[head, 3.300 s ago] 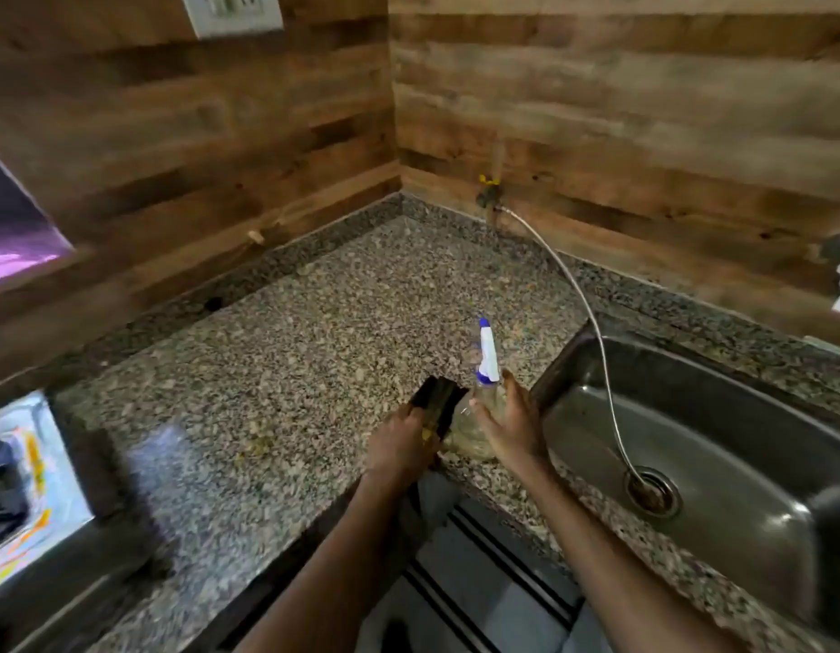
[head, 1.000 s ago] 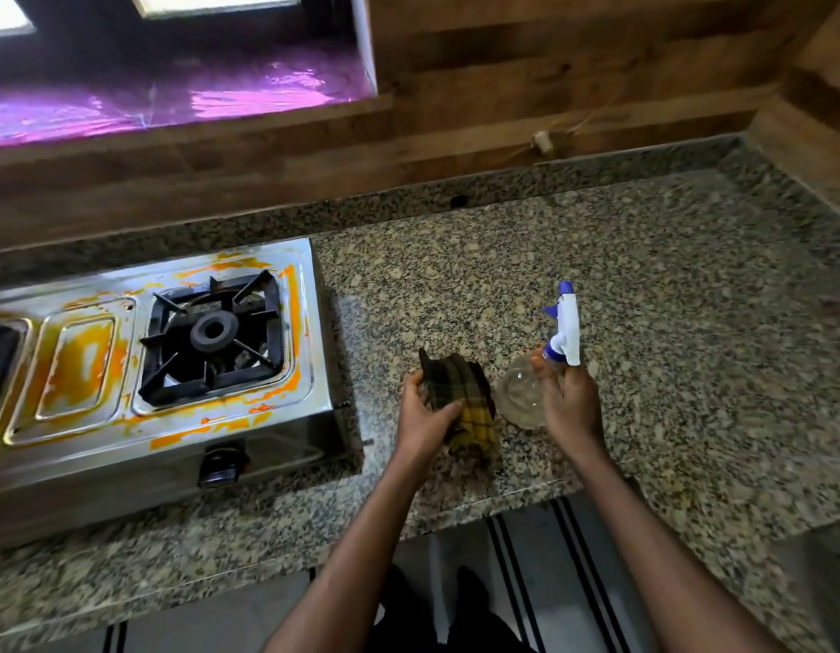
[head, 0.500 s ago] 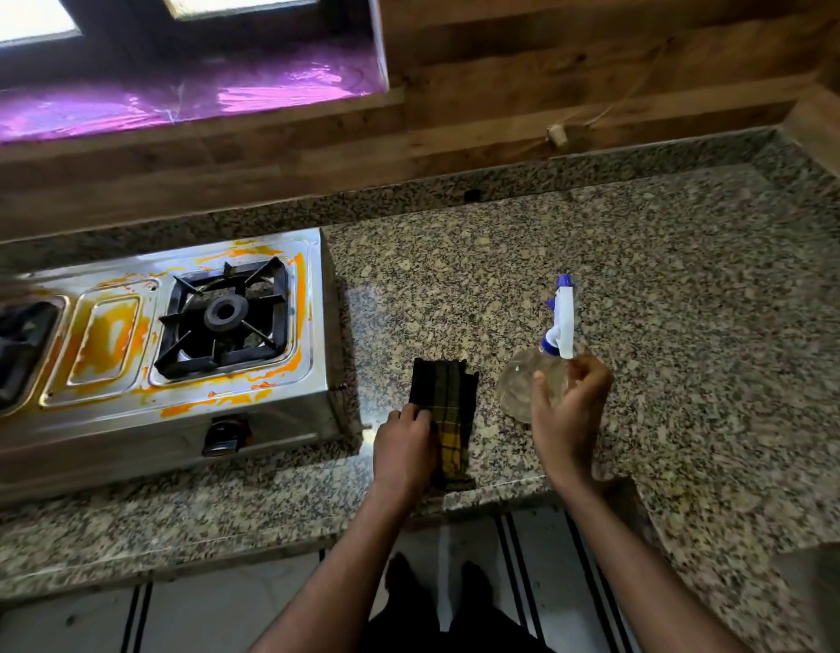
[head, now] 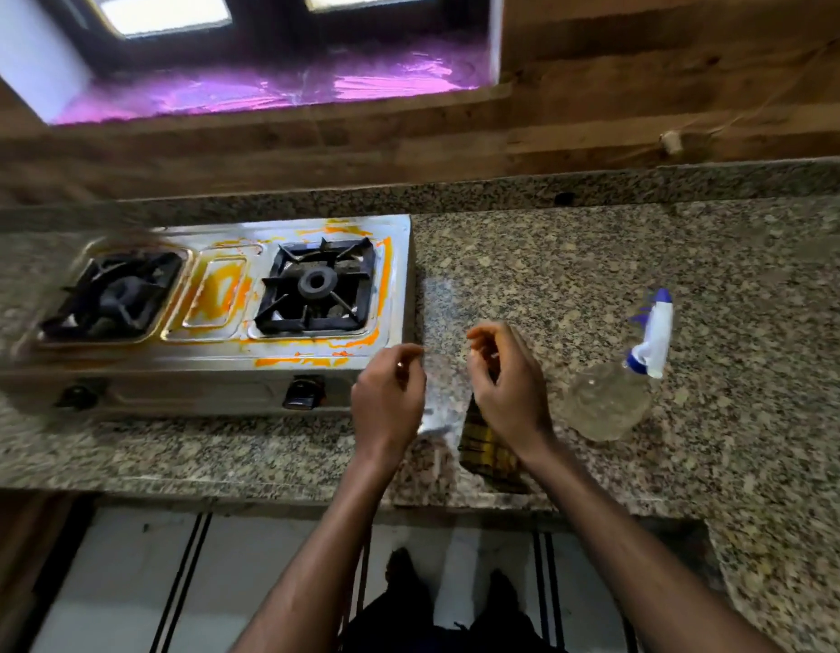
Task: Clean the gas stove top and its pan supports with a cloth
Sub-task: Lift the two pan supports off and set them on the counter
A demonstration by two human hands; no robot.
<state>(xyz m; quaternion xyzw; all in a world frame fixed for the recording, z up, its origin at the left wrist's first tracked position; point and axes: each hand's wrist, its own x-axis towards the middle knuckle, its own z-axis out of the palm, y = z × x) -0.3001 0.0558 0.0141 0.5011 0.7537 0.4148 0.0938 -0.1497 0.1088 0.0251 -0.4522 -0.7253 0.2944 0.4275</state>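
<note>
A steel two-burner gas stove [head: 314, 358] sits on the granite counter at the left, smeared with orange stains. It carries two black pan supports, the right pan support [head: 317, 285] and the left pan support [head: 114, 294]. A dark plaid cloth [head: 484, 445] with yellow stripes lies folded on the counter to the right of the stove, partly hidden under my right wrist. My left hand [head: 390, 398] hovers just left of the cloth, fingers loosely curled and holding nothing. My right hand [head: 507, 384] hangs above the cloth, fingers apart and empty.
A clear spray bottle [head: 606, 402] with a white and blue head stands on the counter right of my right hand. The granite counter [head: 597, 275] runs back to a wooden wall. Two stove knobs face the front edge, the nearer knob [head: 305, 392] close to my left hand.
My right hand has let go of the spray bottle, which now stands alone. My left hand has lifted off the cloth. Both hands have come together above the cloth, and the view shows both burners.
</note>
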